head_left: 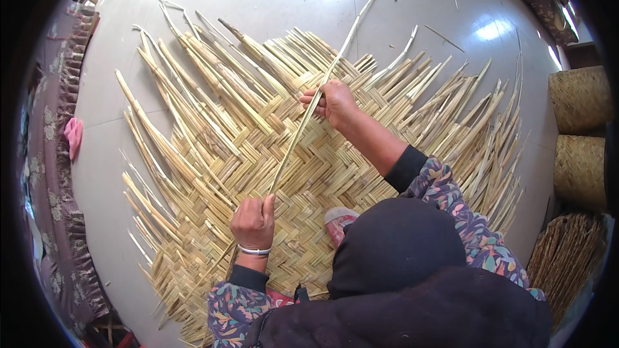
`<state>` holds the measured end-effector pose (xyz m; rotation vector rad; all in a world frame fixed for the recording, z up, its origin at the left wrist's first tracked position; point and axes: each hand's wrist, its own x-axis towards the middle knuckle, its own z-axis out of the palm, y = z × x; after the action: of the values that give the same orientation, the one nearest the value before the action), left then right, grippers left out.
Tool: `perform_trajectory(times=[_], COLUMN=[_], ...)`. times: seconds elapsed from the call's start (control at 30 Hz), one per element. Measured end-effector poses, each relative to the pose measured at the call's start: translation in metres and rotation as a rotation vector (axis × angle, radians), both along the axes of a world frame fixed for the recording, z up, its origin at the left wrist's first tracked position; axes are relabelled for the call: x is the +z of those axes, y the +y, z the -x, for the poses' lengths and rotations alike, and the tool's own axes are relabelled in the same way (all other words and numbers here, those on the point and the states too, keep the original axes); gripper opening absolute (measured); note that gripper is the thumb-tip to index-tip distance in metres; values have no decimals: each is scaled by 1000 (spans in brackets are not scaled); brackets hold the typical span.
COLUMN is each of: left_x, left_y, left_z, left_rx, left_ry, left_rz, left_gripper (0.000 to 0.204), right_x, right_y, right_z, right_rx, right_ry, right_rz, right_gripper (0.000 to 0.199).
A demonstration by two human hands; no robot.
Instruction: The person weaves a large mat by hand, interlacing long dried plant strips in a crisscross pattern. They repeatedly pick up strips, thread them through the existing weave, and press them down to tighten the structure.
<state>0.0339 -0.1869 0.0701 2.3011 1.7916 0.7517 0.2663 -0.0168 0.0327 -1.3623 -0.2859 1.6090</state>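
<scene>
- Left hand (253,222) closes in a fist on the lower end of one long pale reed (294,147), thumb laid along it; the right hand (336,104) grasps the same reed farther up, its fingers partly extended and apparently holding lightly.
- The reed slants above the woven mat (322,167), its far tip reaching past the weave over the tiled floor (419,0).
- Good handling likely calls for a firm lower grip and a looser upper one — enough to guide the reed, not pinch it flat.
- A steady, gentle pull should keep it straight; a sharp bend at either hand could crack it.
- The free tip is best kept clear of the splayed, unwoven ends (222,77), where it could snag.
- A shoe (338,219) rests on the mat near the left hand — weight there should stay soft, lest the strips shift or split.
</scene>
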Motion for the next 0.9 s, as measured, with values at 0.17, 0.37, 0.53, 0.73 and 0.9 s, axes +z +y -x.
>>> perform_trajectory(times=[0.17,0.37,0.53,0.73,0.9], left_x=[0,-2,0,-6,-12], left_y=[-3,-5,-5,-10,-13], left_z=[2,2,1,7,16], left_rx=[10,48,41,37,72], left_ry=[3,-32,-34,-17,-71], left_rz=[8,34,27,28,38], left_gripper=[27,27,26,26,26], right_x=[-9,-11,-8,-6,-6], right_y=[13,15,16,24,31], right_z=[-8,-9,-9,-24,-35], right_rx=[-55,-44,-100,-139,-165], right_ry=[-30,-6,10,-1,44], right_rz=[11,-13,-3,-1,-26], right_gripper=[18,18,19,18,20])
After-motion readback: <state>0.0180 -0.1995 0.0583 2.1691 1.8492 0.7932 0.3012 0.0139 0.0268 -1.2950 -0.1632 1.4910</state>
